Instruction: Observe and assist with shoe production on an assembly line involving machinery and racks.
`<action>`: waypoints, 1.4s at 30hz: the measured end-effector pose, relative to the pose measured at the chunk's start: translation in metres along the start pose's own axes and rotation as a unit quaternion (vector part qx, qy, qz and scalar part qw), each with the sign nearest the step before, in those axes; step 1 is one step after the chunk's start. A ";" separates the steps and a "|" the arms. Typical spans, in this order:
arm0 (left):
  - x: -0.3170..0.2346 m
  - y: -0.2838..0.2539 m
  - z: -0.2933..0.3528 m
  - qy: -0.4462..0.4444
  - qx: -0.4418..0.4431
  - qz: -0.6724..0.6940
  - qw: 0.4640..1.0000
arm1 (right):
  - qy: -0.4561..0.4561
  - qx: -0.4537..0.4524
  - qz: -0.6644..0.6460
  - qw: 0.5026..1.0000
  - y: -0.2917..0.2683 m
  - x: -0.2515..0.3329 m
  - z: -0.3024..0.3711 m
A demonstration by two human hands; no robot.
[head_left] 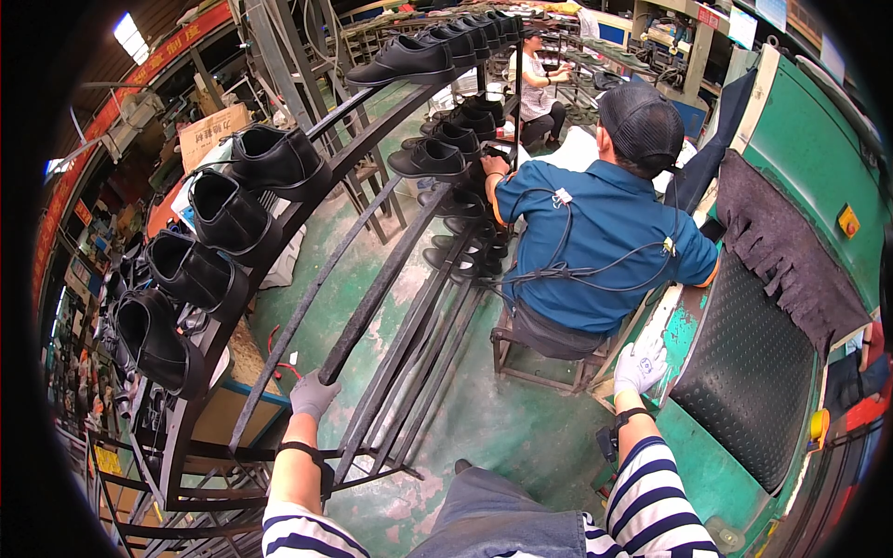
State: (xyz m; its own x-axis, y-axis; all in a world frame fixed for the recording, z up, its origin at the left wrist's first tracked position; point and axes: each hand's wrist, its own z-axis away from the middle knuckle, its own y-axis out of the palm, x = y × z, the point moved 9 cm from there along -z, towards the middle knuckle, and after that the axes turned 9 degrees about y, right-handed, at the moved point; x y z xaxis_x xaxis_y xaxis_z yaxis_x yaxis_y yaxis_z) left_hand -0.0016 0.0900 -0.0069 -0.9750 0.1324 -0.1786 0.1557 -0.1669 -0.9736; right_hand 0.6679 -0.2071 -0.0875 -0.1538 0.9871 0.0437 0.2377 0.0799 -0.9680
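Note:
My left hand [314, 396], in a pale grey glove, is closed round the lower end of a dark padded rail [367, 312] of the shoe rack. My right hand [640, 366], also gloved, lies with its fingers stretched out on the green edge [684, 325] of a machine. Beside that hand, a black dimpled conveyor belt [749, 358] runs under a ragged dark cloth flap [781, 246]. On the rack's upper rail, to the left, stand several black lace-up shoes [219, 212]. More black shoes [430, 160] line the middle rail farther off.
Just ahead, a co-worker [595, 246] in a blue shirt and dark cap sits on a metal stool [538, 363], one hand at the rack's shoes. Farther back sits another person [539, 88]. A cardboard box [212, 133] stands behind the rack. Bare lower rails [419, 363] slope over the green floor.

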 end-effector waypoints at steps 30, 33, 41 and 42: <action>0.005 0.005 -0.004 -0.001 -0.005 -0.001 1.000 | -0.001 -0.015 0.000 1.000 0.002 -0.001 -0.001; 0.005 0.005 -0.004 0.001 -0.004 0.001 1.000 | 0.001 -0.010 -0.005 1.000 0.002 -0.001 -0.001; -0.004 0.000 0.001 0.002 -0.001 0.003 1.000 | 0.012 -0.013 -0.009 1.000 -0.003 -0.004 0.000; -0.003 -0.001 0.001 0.001 -0.002 0.000 1.000 | 0.014 -0.007 -0.013 1.000 -0.004 -0.003 0.001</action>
State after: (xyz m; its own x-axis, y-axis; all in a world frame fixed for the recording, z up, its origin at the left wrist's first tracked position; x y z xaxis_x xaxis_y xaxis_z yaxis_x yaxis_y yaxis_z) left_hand 0.0011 0.0884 -0.0051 -0.9747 0.1336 -0.1790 0.1566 -0.1621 -0.9743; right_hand 0.6670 -0.2107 -0.0843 -0.1324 0.9883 0.0753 0.2479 0.1066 -0.9629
